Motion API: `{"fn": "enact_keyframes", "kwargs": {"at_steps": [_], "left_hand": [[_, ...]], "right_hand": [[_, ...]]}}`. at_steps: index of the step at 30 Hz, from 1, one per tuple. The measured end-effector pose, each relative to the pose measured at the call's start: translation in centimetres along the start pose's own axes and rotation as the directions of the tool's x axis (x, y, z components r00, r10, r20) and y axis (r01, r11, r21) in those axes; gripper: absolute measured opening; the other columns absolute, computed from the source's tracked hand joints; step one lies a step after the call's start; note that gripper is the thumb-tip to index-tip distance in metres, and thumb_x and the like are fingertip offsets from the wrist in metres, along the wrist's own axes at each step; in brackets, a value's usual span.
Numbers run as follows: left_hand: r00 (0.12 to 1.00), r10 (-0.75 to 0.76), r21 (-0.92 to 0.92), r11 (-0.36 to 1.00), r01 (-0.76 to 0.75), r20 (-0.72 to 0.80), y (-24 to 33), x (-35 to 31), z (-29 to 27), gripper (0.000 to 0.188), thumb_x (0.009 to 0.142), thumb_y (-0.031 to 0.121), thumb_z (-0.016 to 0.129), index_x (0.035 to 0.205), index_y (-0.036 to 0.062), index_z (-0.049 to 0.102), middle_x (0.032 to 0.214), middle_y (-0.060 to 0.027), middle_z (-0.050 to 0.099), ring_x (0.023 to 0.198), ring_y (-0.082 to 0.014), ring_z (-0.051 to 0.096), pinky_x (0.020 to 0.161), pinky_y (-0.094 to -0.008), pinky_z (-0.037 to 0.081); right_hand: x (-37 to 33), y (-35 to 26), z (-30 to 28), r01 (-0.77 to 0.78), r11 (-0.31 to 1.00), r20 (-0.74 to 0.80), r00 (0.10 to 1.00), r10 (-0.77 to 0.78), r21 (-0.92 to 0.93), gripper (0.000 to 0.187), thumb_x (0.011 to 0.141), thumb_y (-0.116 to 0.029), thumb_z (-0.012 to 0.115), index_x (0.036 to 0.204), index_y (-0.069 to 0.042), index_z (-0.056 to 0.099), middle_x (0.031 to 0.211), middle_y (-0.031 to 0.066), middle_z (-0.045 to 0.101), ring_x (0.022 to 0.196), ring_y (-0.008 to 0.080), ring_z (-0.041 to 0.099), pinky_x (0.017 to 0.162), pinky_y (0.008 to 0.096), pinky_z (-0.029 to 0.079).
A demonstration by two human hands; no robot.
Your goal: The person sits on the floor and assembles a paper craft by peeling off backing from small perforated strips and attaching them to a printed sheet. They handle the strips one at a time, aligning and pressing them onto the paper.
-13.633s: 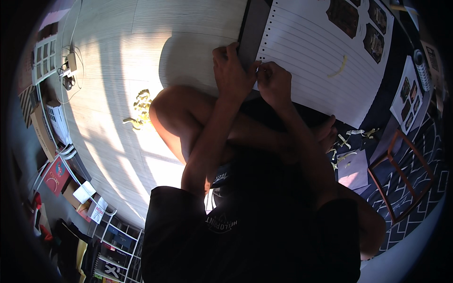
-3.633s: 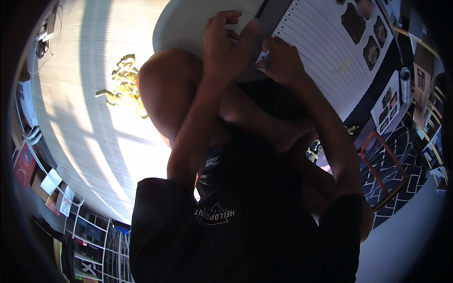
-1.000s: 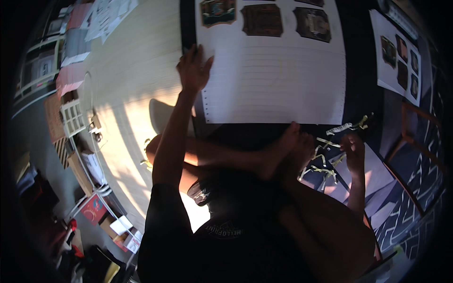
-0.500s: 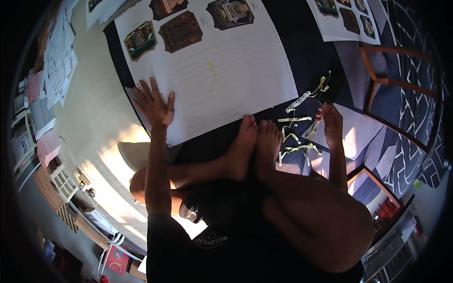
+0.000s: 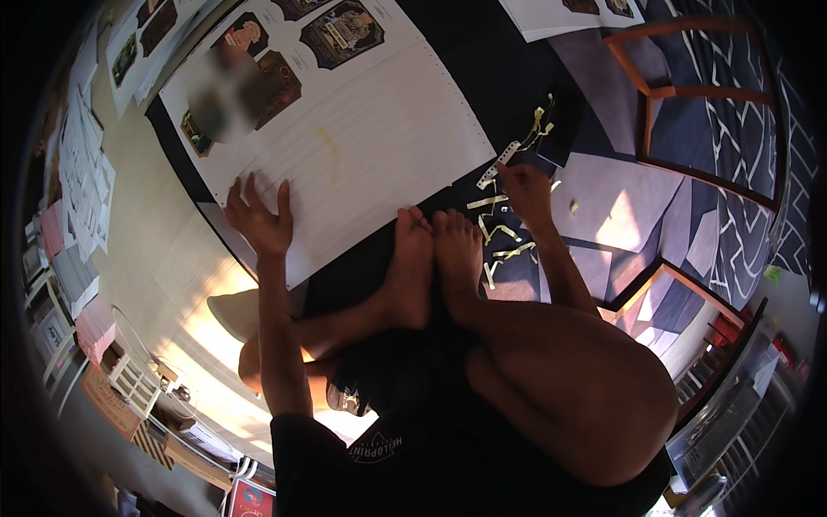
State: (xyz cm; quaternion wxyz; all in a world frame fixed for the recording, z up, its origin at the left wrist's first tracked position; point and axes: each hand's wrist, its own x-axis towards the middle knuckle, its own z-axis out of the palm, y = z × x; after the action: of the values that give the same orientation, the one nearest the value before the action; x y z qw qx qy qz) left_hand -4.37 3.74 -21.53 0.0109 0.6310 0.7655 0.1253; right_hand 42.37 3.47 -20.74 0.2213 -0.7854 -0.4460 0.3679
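A large white printed sheet (image 5: 388, 121) lies on a dark mat (image 5: 482, 52), with dark ornate-edged label prints (image 5: 343, 34) at its far end and a faint yellow streak in the middle. On the sheet's left edge my left hand (image 5: 261, 226) rests flat, fingers spread. My right hand (image 5: 527, 194) is off the sheet's right corner, fingers curled together at a pale strip with dark dots (image 5: 500, 164); whether they grip it is hidden. Around that hand lie several thin yellowish strips (image 5: 502, 231), some twisted. A blurred patch covers some of the prints.
My bare feet (image 5: 457, 246) stand at the sheet's near edge. Wooden frames (image 5: 650, 90) stand to the right, beside patterned dark fabric (image 5: 741, 103). Grey sheets (image 5: 620, 207) lie beyond my right hand. Paper piles (image 5: 73, 172) line the far left. Another printed sheet (image 5: 551, 17) lies at the back right.
My right hand has moved left, toward the sheet's corner and the dotted strip. My left hand stays spread on the sheet's edge. The whole view has shifted.
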Motion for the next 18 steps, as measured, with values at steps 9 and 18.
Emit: {"fn": "enact_keyframes", "kwargs": {"at_steps": [9,18], "left_hand": [[0.987,0.039,-0.291,0.957,0.008,0.155,11.2,1.6,2.6,0.024,0.089,0.031,0.076,0.093,0.0078,0.07,0.098,-0.0083,0.068,0.097,-0.0294,0.062,0.092,-0.0467,0.041],[0.983,0.135,-0.591,0.806,-0.037,0.122,15.6,0.6,1.2,0.01,0.09,0.014,0.074,0.089,0.006,0.067,0.084,-0.0086,0.068,0.077,-0.0268,0.063,0.077,-0.0399,0.046]], "right_hand": [[0.1,-0.5,-5.2,-0.19,0.922,0.129,0.98,0.155,0.337,0.031,0.092,-0.028,0.077,0.089,0.002,0.072,0.065,0.0017,0.065,0.051,0.0087,0.057,0.046,0.0264,0.043],[-3.4,2.4,-5.8,0.436,0.831,0.205,0.899,-0.386,-0.345,0.025,0.086,-0.006,0.07,0.111,-0.01,0.071,0.11,0.0134,0.06,0.09,0.0335,0.07,0.073,0.0442,0.057]]}}
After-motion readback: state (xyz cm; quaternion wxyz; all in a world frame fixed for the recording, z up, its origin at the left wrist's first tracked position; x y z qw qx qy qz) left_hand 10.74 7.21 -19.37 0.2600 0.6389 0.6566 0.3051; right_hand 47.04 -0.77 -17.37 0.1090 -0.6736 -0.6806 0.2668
